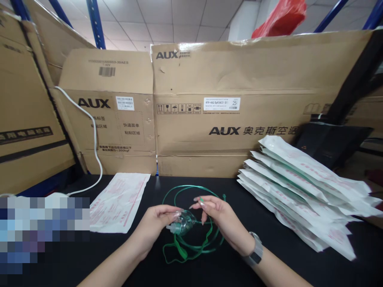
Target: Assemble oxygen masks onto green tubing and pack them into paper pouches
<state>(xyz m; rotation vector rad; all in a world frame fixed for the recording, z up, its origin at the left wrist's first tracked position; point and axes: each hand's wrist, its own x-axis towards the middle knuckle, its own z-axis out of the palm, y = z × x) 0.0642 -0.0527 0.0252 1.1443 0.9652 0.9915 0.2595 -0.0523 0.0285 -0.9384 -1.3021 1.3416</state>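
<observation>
Left hand: the left hand (154,226) is over the table, just left of the mask, with its fingers loosely curled and their tips at the mask's upper edge. Whether it has a firm hold, I cannot tell.
Right hand: the right hand (223,223) is just right of the mask, palm down, its fingers (206,204) spread open and holding nothing that can be seen. A small green bit shows just beside the fingertips.
Mask: the clear, green-tinted oxygen mask (181,223) is at lower center, between the hands, on the tubing, with its short white port pointing left.
Tubing: green tubing (191,190) loops in wide coils around the mask, and a flat green strap (181,249) lies below it.
Table: a black table (239,269) fills the bottom of the frame.
Pouches: a stack of sealed white pouches (296,191) with red print fans out at right, with green showing inside. A single flat pouch (119,201) lies left of the hands.
Watch: a wristwatch (254,250) sits on the right wrist.
Backdrop: AUX cardboard boxes (227,79) stand along the table's far edge, with a white cable (95,139) running down them at left.
Upper frame: blue shelving uprights (95,20) rise at upper left, and a red plastic bag (279,18) hangs at upper right.
Lower left: a pixelated patch (44,235) hides that corner.
</observation>
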